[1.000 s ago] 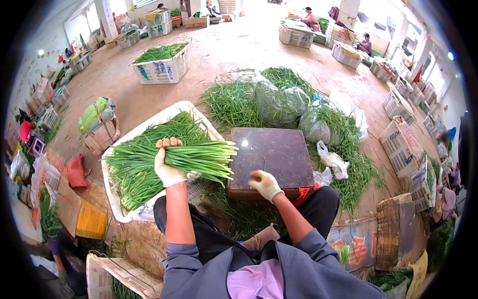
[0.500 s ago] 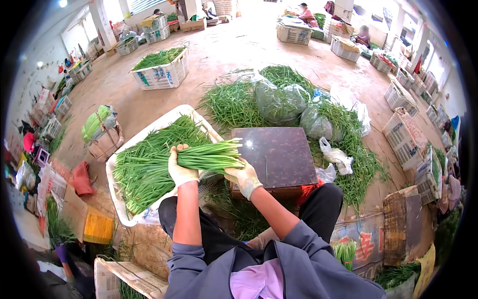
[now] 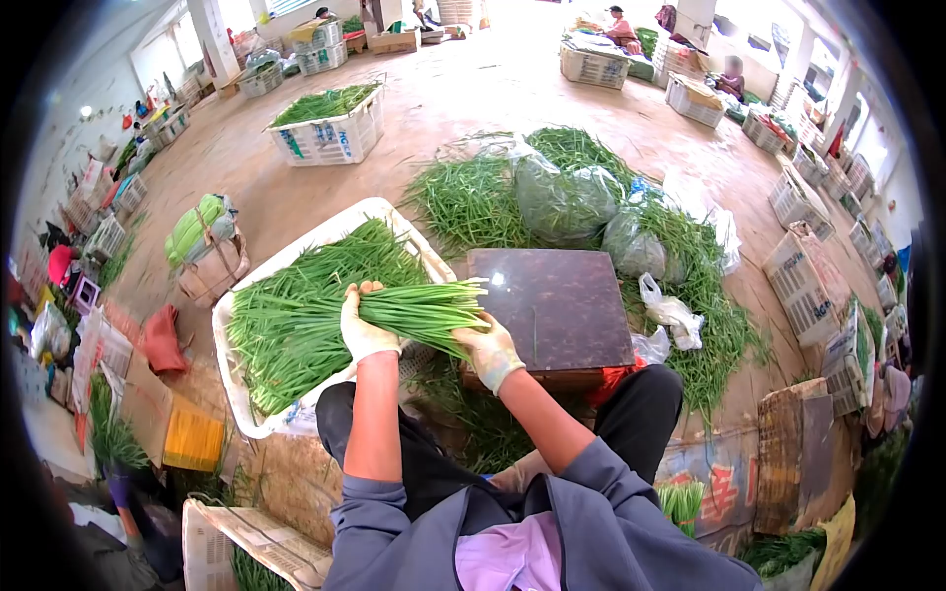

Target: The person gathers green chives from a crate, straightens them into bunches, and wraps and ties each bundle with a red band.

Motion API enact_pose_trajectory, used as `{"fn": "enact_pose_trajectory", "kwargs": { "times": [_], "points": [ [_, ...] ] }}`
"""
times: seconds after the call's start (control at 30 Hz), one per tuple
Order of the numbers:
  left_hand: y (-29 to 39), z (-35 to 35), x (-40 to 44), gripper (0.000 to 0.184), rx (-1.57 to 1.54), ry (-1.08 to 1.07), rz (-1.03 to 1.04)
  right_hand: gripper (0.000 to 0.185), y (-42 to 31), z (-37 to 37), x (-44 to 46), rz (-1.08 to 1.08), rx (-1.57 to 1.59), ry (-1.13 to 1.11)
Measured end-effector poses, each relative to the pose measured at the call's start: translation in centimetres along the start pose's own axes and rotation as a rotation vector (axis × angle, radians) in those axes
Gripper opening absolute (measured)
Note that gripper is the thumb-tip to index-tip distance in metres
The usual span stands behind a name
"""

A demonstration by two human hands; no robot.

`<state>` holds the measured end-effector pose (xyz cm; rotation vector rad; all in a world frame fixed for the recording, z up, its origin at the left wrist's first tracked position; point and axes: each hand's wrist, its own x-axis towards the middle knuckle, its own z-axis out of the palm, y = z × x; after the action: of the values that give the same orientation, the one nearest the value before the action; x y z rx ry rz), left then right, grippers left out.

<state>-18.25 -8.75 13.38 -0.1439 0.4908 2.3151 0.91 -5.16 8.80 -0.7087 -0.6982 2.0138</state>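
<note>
A thick bunch of long green chives [image 3: 424, 307] lies across both of my gloved hands, its pale cut ends pointing right. My left hand [image 3: 367, 330] is wrapped round the middle of the bunch, thumb on top. Close to the cut ends, my right hand [image 3: 493, 353] grips the stalks from below. The bunch is above the right side of a white plastic crate [image 3: 226, 360] filled with loose chives [image 3: 305, 305]. To the right of the crate stands a low table with a dark marbled top [image 3: 552, 310], near my right hand.
Behind the table, chives [image 3: 463, 202] are heaped on the floor with stuffed clear plastic bags [image 3: 567, 207]. Another crate of chives [image 3: 335, 138] stands farther back. A wrapped green bundle [image 3: 202, 231] is at left, and a red cloth-like item [image 3: 165, 342] nearby. Other people sit among crates beyond.
The view has shifted slightly. Both hands still hold the bunch in nearly the same place, and its cut ends look a little more spread.
</note>
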Motion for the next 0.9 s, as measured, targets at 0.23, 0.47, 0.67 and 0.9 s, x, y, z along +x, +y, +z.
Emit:
{"fn": "enact_pose_trajectory", "kwargs": {
  "times": [0.23,0.47,0.67,0.9],
  "points": [
    [3.2,0.4,0.7,0.009,-0.028,0.003,0.043,0.022,-3.5,-7.3,-2.2,-0.037,0.387,-0.232],
    [3.3,2.1,0.2,0.019,-0.010,0.089,0.094,0.024,-1.7,-13.2,-2.8,-0.171,-0.906,0.046],
    [2.2,1.6,-0.5,0.018,-0.021,-0.138,-0.007,0.035,-9.2,-1.6,-3.1,-0.139,-0.573,-0.049],
    [-0.4,1.2,-1.7,0.013,-0.048,-0.388,-0.146,0.049,-5.1,0.1,1.5,-0.285,-0.445,-0.210]
  ]
}}
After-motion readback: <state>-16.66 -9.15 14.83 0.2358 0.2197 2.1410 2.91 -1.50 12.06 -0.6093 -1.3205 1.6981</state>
